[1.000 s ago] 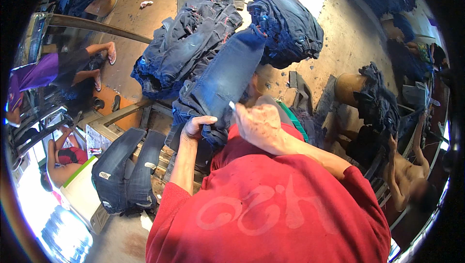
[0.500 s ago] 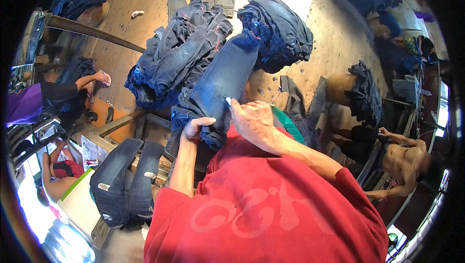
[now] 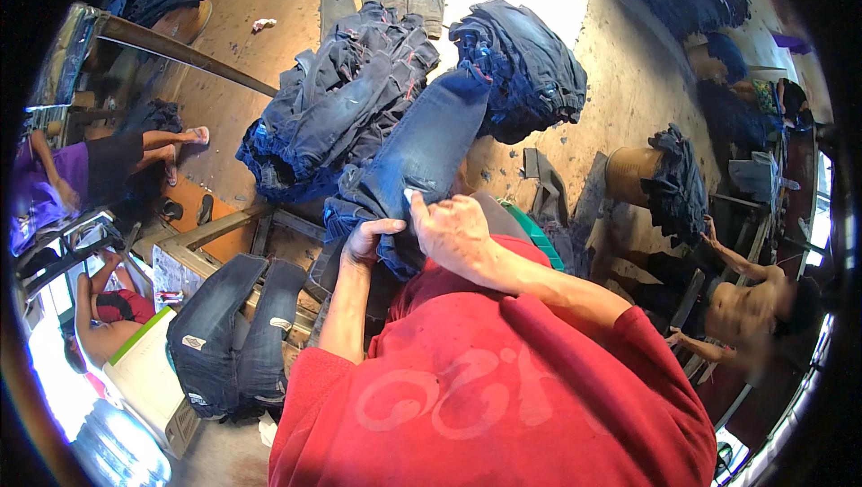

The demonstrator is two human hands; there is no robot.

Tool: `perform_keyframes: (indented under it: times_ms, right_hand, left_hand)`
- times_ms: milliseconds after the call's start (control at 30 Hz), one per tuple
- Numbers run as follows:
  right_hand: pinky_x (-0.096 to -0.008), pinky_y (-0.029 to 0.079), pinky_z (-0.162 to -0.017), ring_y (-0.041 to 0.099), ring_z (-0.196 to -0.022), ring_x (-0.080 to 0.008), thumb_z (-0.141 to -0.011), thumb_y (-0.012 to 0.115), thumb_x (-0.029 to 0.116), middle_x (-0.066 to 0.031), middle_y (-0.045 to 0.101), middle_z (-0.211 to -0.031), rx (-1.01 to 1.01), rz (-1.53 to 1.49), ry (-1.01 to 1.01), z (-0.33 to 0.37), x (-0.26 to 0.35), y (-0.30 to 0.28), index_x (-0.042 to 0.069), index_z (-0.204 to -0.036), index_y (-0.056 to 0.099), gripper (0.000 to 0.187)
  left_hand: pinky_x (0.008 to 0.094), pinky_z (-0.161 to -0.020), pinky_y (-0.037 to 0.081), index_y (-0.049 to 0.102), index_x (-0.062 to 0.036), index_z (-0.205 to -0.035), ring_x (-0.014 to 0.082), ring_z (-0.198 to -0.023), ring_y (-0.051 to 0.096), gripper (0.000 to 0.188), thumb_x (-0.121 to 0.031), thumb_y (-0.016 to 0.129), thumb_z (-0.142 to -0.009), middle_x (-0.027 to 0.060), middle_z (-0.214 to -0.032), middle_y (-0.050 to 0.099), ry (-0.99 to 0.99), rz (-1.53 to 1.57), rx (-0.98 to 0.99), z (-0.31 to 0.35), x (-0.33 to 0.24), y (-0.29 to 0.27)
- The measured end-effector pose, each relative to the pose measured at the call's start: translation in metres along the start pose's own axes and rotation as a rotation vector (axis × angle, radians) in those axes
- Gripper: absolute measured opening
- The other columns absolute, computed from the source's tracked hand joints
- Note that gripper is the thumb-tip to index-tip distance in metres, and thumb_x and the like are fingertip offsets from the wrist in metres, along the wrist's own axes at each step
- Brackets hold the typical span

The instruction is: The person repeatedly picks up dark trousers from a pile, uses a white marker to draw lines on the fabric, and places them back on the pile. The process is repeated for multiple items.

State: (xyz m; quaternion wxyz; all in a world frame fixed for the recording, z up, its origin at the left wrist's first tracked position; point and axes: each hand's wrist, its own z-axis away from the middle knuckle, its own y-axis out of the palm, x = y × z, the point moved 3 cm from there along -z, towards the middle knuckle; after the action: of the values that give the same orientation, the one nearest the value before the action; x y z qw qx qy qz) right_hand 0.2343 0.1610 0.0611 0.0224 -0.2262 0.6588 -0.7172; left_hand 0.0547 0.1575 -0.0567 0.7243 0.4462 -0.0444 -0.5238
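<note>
A pair of dark blue jeans (image 3: pixel 433 132) stretches away from me, its faded leg turned up. At its near end my left hand (image 3: pixel 370 240) is closed on the bunched denim, thumb on top. My right hand (image 3: pixel 452 231) pinches a small white piece (image 3: pixel 409 193), its exact kind too small to make out, and presses it on the leg's faded area. The right fingers are mostly curled under. Just beyond lie a heap of dark jeans (image 3: pixel 346 105) on the left and a folded stack of jeans (image 3: pixel 530 70) on the right.
Two dark blue jeans legs (image 3: pixel 211 334) hang over a wooden frame (image 3: pixel 211 234) at lower left. A green plastic piece (image 3: pixel 536 234) is beside my right forearm. Denim drapes a brown drum (image 3: pixel 631 173) at right. Co-workers are at both sides, one in purple (image 3: pixel 54 200).
My right hand has shifted slightly left and down the jeans leg with the white piece. My left hand keeps its grip. The co-worker at right has raised a hand toward the draped denim.
</note>
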Motion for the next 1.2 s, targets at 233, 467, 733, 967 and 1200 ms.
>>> perform_keyframes:
  times_ms: [233, 467, 733, 967, 1200]
  right_hand:
    - [-0.0411, 0.057, -0.062, 0.075, -0.061, -0.0266, -0.092, 0.065, 0.020, -0.0108, 0.075, -0.068, 0.111, 0.048, 0.080, 0.015, -0.012, -0.014, 0.000, -0.118, 0.074, 0.034]
    - [-0.0437, 0.051, -0.048, 0.066, -0.046, -0.0290, -0.097, 0.069, 0.023, -0.0106, 0.063, -0.054, 0.007, 0.019, 0.056, 0.013, -0.021, -0.023, 0.005, -0.098, 0.074, 0.019]
    - [-0.0512, 0.057, -0.061, 0.074, -0.065, -0.0373, -0.097, 0.070, 0.034, -0.0170, 0.075, -0.074, 0.239, -0.147, 0.084, -0.013, -0.078, -0.026, 0.013, -0.094, 0.078, 0.023]
    - [-0.0552, 0.056, -0.069, 0.073, -0.079, -0.0459, -0.111, 0.056, 0.038, -0.0169, 0.073, -0.083, 0.058, -0.596, 0.447, -0.052, -0.206, -0.016, 0.008, -0.108, 0.058, 0.030]
    - [-0.0392, 0.049, -0.071, 0.052, -0.076, -0.0166, -0.093, 0.087, 0.030, -0.0057, 0.058, -0.082, 0.010, -0.800, 0.396, -0.135, -0.304, 0.068, 0.005, -0.097, 0.061, 0.036]
  left_hand:
    - [0.0415, -0.090, 0.061, 0.075, 0.0088, -0.111, 0.0308, -0.091, 0.076, 0.039, -0.017, 0.074, -0.081, 0.0178, -0.106, 0.079, -0.287, 0.002, -0.042, -0.012, 0.020, -0.041]
    - [0.0423, -0.093, 0.061, 0.076, 0.0090, -0.108, 0.0301, -0.092, 0.076, 0.035, -0.012, 0.074, -0.081, 0.0169, -0.105, 0.080, -0.190, 0.040, -0.016, -0.006, 0.018, -0.030]
    - [0.0420, -0.094, 0.059, 0.079, 0.0073, -0.101, 0.0281, -0.092, 0.076, 0.031, -0.012, 0.076, -0.077, 0.0152, -0.102, 0.080, -0.154, 0.026, -0.159, 0.003, 0.011, -0.016]
    - [0.0439, -0.101, 0.058, 0.076, 0.0068, -0.116, 0.0310, -0.103, 0.075, 0.041, -0.014, 0.077, -0.080, 0.0159, -0.110, 0.079, -0.082, 0.010, -0.376, 0.013, 0.024, -0.026]
    - [0.0482, -0.104, 0.061, 0.064, 0.0068, -0.140, 0.0332, -0.114, 0.075, 0.056, -0.010, 0.084, -0.091, 0.0184, -0.131, 0.074, 0.429, 0.235, -1.041, 0.098, 0.041, -0.007]
